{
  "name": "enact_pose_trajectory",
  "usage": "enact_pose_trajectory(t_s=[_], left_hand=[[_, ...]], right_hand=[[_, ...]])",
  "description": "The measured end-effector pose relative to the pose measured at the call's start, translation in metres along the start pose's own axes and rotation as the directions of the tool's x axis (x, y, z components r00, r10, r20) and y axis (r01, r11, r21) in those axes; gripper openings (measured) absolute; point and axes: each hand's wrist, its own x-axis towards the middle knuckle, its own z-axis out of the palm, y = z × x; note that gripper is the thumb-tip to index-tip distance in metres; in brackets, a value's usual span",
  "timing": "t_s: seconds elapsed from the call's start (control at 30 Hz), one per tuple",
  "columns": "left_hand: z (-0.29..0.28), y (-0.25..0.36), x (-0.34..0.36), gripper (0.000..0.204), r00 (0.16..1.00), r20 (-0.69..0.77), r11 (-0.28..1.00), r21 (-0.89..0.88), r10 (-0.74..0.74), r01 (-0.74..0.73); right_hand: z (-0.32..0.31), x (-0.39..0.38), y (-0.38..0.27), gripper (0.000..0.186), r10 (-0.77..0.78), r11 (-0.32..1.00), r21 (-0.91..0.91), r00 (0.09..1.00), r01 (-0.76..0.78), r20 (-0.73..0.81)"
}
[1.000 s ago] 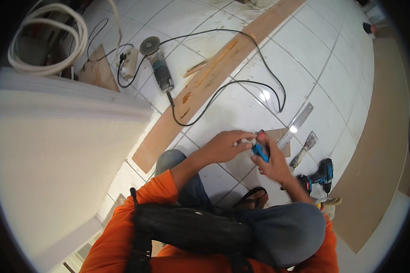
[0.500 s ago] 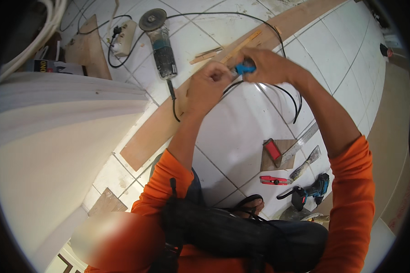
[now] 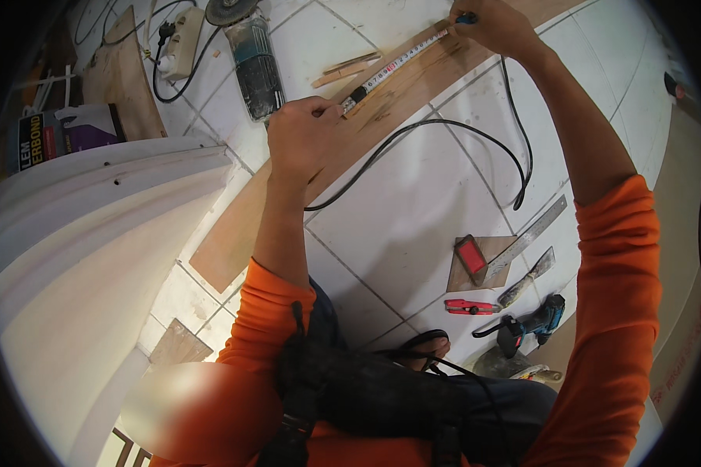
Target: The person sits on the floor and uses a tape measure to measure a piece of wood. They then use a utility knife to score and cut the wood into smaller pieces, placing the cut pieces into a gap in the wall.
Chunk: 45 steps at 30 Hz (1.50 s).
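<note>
- One long wooden plank lies slantwise across the tiled floor.
- One angle grinder, its disc cut off by the rim.
- Two hands: left hand pinches the tape's end; right hand closes around the case (mostly hidden).
- One tape measure, white, stretched along the plank.

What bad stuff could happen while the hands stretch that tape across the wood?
The left hand pins the yellow tape measure blade on the long brown wooden plank while the right hand pulls the case; if a grip slips, the blade could snap back.

The black power cable of the angle grinder loops across the white tiles below the arms and might snag.
</note>
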Motion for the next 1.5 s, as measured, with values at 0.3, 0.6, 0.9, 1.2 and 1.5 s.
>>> enact_pose_trajectory(t_s=[0.3, 0.6, 0.9, 1.2, 1.5], left_hand=[[0.004, 0.009, -0.002, 0.023, 0.997, 0.025, 0.983, 0.167, -0.075, 0.070], [0.012, 0.018, -0.008, 0.024, 0.997, -0.058, 0.990, 0.133, -0.047, 0.055], [0.018, 0.014, -0.009, 0.023, 0.995, -0.100, 0.990, 0.138, 0.001, 0.012], [0.021, 0.017, -0.010, 0.023, 0.995, -0.096, 0.991, 0.125, -0.027, 0.038], [0.023, 0.015, -0.008, 0.022, 0.994, -0.107, 0.990, 0.137, -0.011, 0.025]], right_hand=[[0.027, -0.006, -0.004, 0.026, 0.057, 0.997, 0.067, 0.991, -0.049, -0.125], [0.039, -0.001, -0.009, 0.025, 0.130, 0.988, -0.059, 0.980, -0.140, -0.151], [0.049, -0.004, -0.005, 0.024, 0.142, 0.987, -0.050, 0.976, -0.152, -0.163], [0.053, 0.002, -0.006, 0.023, 0.139, 0.986, -0.071, 0.973, -0.154, -0.184], [0.055, 0.001, -0.004, 0.024, 0.171, 0.980, -0.070, 0.972, -0.184, -0.162]])
